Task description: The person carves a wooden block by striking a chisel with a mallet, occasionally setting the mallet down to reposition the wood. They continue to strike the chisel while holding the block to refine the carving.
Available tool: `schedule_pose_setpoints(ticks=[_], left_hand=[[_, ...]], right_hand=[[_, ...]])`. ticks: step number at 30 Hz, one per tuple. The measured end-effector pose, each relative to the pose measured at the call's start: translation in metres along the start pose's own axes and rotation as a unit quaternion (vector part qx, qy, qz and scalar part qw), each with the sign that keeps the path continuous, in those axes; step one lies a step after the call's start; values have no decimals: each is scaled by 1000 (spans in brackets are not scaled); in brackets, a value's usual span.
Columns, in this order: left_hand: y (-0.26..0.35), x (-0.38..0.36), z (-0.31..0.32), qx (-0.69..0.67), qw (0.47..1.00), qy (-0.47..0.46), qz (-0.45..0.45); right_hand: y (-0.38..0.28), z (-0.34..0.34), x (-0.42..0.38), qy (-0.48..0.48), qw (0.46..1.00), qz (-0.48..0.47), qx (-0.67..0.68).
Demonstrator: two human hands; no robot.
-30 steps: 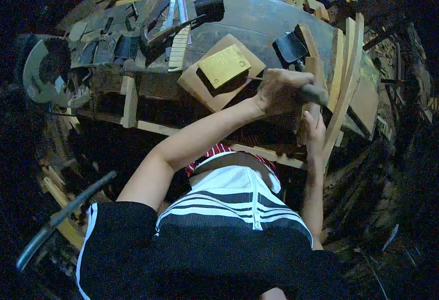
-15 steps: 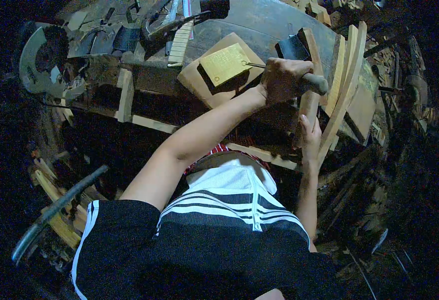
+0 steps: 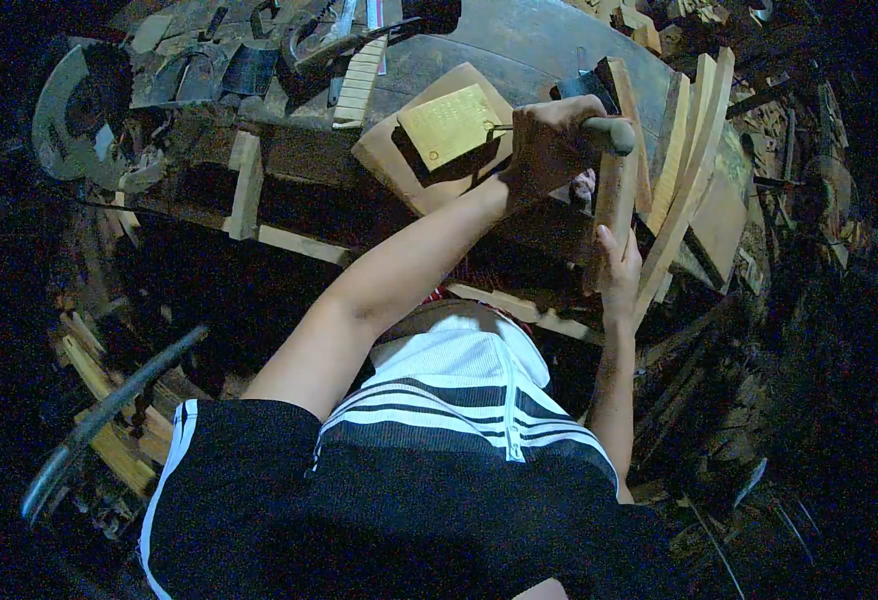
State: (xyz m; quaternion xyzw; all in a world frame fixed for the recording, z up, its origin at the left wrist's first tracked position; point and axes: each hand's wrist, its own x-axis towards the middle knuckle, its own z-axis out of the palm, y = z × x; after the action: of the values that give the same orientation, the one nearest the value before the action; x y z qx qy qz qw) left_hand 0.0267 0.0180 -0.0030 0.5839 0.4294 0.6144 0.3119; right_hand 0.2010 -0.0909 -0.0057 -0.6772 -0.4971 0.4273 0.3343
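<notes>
My left hand (image 3: 556,135) is closed around a wooden-handled tool (image 3: 614,136); its rounded handle end sticks out to the right of the fist, and most of the tool is hidden. Right below that handle end, a wooden piece (image 3: 614,200) runs toward me. My right hand (image 3: 619,265) grips its near end, thumb along the side. Left of my left fist, a yellow box (image 3: 447,128) lies on a brown board (image 3: 379,145), with a thin metal piece (image 3: 500,127) over its right edge.
Curved wooden strips (image 3: 694,170) stand right of my right hand. A saw (image 3: 359,42) and a ruler (image 3: 375,15) lie at the back of the worn workbench (image 3: 509,35). A metal bar (image 3: 109,415) slants at lower left, beside wood scraps (image 3: 109,455).
My left hand has shifted left and slightly up with the tool, exposing more of the wooden piece. My right hand stays nearly in place on that piece.
</notes>
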Motion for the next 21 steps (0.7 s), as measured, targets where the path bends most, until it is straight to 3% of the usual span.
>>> schedule_pose_setpoints(ticks=[4, 7, 9, 11, 14, 17, 18, 19, 21], left_hand=[[0, 0, -1, 40, 999, 14, 10], [-5, -2, 5, 34, 998, 48, -35], [-6, 0, 4, 30, 998, 53, -7], [-9, 4, 2, 60, 996, 60, 2], [-5, 7, 1, 60, 996, 67, -17], [1, 6, 2, 33, 996, 77, -35], [1, 4, 2, 35, 996, 83, -27], [-2, 3, 2, 35, 996, 84, -26], [-6, 4, 4, 117, 992, 48, -2]], right_hand=[[-17, -3, 5, -13, 999, 30, -7], [-34, -10, 15, 18, 1000, 4, -18], [-53, -18, 18, 19, 997, -81, 2], [-50, -32, 36, 49, 992, -97, 67], [-73, -74, 48, -117, 958, -139, 220], [-119, -73, 50, -272, 933, -122, 201], [-118, -40, 38, -125, 968, -213, 46], [-117, -6, 26, 47, 960, -246, -124], [-147, -6, 21, -52, 948, -259, -176]])
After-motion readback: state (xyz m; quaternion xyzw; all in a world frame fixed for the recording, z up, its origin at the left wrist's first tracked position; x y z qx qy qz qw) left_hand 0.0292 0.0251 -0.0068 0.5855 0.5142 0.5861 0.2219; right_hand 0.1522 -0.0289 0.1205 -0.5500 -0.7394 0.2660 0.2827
